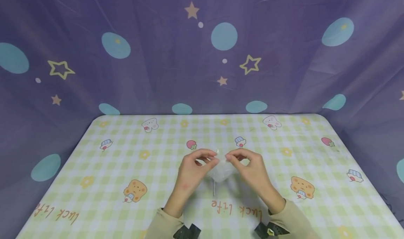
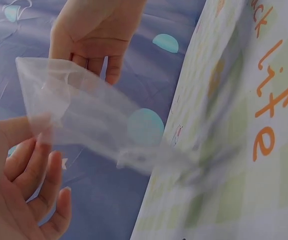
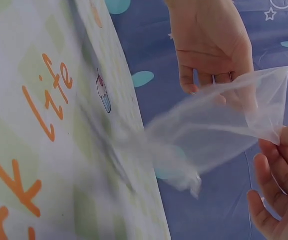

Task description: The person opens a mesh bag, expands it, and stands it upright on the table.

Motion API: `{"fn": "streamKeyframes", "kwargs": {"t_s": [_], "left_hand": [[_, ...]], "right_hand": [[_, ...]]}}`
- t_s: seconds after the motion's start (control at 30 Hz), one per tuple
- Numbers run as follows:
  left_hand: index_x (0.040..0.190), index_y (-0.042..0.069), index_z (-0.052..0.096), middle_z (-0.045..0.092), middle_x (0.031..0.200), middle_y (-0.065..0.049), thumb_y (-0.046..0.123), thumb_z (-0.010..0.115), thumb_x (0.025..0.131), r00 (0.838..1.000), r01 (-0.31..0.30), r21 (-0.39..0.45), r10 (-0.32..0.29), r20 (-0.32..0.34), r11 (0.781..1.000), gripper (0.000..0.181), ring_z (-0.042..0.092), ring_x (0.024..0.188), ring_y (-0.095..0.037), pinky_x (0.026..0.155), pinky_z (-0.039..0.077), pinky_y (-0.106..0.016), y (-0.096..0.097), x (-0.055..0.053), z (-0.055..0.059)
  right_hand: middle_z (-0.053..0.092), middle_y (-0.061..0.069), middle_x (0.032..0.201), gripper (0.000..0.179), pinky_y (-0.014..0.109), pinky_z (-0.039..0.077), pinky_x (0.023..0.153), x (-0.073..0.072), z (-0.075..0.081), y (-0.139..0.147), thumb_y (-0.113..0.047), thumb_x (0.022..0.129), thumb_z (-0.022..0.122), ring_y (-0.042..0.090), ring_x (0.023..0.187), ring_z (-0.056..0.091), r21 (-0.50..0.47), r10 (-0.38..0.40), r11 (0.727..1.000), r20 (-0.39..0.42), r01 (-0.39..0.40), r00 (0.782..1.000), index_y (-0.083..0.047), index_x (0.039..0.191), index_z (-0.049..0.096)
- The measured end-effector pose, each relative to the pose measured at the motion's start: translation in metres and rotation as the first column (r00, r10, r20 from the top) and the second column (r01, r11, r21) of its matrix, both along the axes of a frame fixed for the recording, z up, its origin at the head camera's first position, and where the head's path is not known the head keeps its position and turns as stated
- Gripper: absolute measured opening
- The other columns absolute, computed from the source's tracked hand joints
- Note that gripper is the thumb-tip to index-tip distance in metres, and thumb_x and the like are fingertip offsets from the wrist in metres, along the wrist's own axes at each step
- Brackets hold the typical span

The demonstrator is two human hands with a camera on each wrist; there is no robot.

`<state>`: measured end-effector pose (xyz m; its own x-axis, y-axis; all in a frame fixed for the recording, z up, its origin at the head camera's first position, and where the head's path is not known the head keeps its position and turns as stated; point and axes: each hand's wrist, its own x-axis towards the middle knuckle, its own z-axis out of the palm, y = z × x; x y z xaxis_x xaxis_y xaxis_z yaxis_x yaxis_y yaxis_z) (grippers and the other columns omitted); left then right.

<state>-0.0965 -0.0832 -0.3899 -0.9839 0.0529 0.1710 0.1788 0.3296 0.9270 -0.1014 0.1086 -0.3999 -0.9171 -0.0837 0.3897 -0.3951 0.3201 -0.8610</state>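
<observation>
A small translucent plastic bag (image 1: 222, 172) hangs between my two hands above the table. My left hand (image 1: 192, 168) pinches its upper edge on one side between thumb and index finger. Opposite it, my right hand (image 1: 254, 169) pinches the other side the same way. In the left wrist view the bag (image 2: 99, 107) spreads from a straight upper edge and narrows into a crumpled, blurred lower end. The right wrist view shows light through the thin bag (image 3: 208, 120). A thin pale strand (image 1: 214, 188) shows just below the bag, blurred in the wrist views.
Under the hands is a table with a green-and-white checked cloth (image 1: 164, 183) printed with cartoons and lettering. A purple curtain (image 1: 157, 74) with stars and blue spots hangs behind the table and along its sides.
</observation>
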Motion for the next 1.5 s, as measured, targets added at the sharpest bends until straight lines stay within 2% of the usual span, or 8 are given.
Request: {"fn": "streamKeyframes", "kwargs": {"t_s": [0.17,0.4,0.6,0.9,1.07,1.2,1.33,1.5], "left_hand": [[0.101,0.017,0.078,0.073,0.098,0.009,0.024,0.078,0.087,0.999,0.042,-0.023,-0.043,-0.007,0.999,0.015,0.064,0.086,-0.009,0.077,0.050,-0.035,-0.0008,0.0004,0.0012],[0.103,0.018,0.077,0.073,0.102,0.008,0.029,0.073,0.091,0.999,0.024,-0.034,-0.025,-0.024,0.999,0.017,0.064,0.088,-0.011,0.076,0.050,-0.031,-0.0012,0.0014,0.0024],[0.104,0.024,0.077,0.071,0.102,0.015,0.038,0.074,0.089,0.998,0.055,-0.057,-0.055,0.001,0.997,0.021,0.063,0.090,-0.007,0.082,0.049,-0.041,-0.0002,0.0040,0.0036],[0.090,0.024,0.078,0.071,0.086,0.018,0.027,0.080,0.084,0.999,-0.003,-0.069,-0.001,-0.051,0.998,0.007,0.064,0.081,-0.005,0.080,0.050,-0.039,-0.0001,0.0021,0.0020],[0.094,0.023,0.078,0.071,0.087,0.016,0.022,0.082,0.083,0.998,-0.002,-0.065,-0.002,-0.064,0.998,0.012,0.063,0.080,-0.005,0.078,0.050,-0.038,0.0004,0.0016,0.0009],[0.098,0.020,0.079,0.069,0.083,0.012,0.019,0.083,0.081,0.993,-0.014,-0.053,0.008,-0.114,0.999,0.018,0.062,0.076,-0.008,0.074,0.051,-0.037,0.0009,0.0014,-0.0005],[0.094,0.021,0.080,0.068,0.083,0.014,0.018,0.083,0.081,0.989,-0.035,-0.037,0.029,-0.147,0.999,0.014,0.061,0.075,-0.008,0.072,0.051,-0.034,0.0009,0.0011,-0.0001],[0.091,0.022,0.080,0.070,0.088,0.016,0.021,0.082,0.082,0.989,-0.042,0.003,0.042,-0.141,0.999,0.009,0.062,0.078,-0.008,0.073,0.049,-0.035,0.0014,0.0012,0.0009]], "right_hand": [[0.071,-0.008,0.079,0.007,0.028,0.050,0.074,0.0000,0.0016,0.0018,-0.016,0.091,0.074,0.012,0.074,0.062,-0.012,-0.018,1.000,0.013,0.019,1.000,-0.010,0.090,0.076],[0.071,-0.007,0.079,0.011,0.028,0.050,0.075,0.0005,0.0025,0.0012,-0.018,0.090,0.075,0.012,0.075,0.061,-0.026,-0.019,0.999,0.034,0.020,0.999,-0.006,0.090,0.075],[0.071,-0.007,0.081,0.003,0.031,0.051,0.075,0.0024,0.0028,-0.0009,-0.012,0.087,0.077,0.012,0.076,0.061,-0.023,0.025,0.999,0.012,-0.025,1.000,-0.011,0.089,0.075],[0.071,-0.007,0.082,0.003,0.027,0.050,0.074,0.0042,0.0034,-0.0003,-0.013,0.088,0.076,0.012,0.074,0.062,-0.024,0.052,0.998,0.007,-0.052,0.999,-0.011,0.091,0.075],[0.071,-0.008,0.082,0.003,0.028,0.051,0.074,0.0018,0.0028,0.0014,-0.011,0.088,0.076,0.012,0.075,0.062,-0.005,0.053,0.999,-0.016,-0.053,0.998,-0.014,0.090,0.075],[0.071,-0.008,0.086,0.006,0.030,0.051,0.077,0.0007,0.0026,0.0024,-0.014,0.089,0.075,0.011,0.079,0.063,0.034,0.072,0.997,0.004,-0.072,0.997,-0.015,0.095,0.076],[0.072,-0.009,0.092,0.012,0.033,0.051,0.081,0.0004,0.0035,0.0024,-0.018,0.092,0.073,0.009,0.083,0.064,0.085,0.108,0.990,0.034,-0.110,0.994,-0.014,0.103,0.076],[0.073,-0.009,0.092,0.012,0.035,0.051,0.081,0.0002,0.0036,0.0029,-0.018,0.092,0.072,0.008,0.082,0.066,0.097,0.127,0.987,0.022,-0.129,0.992,-0.011,0.101,0.078]]}}
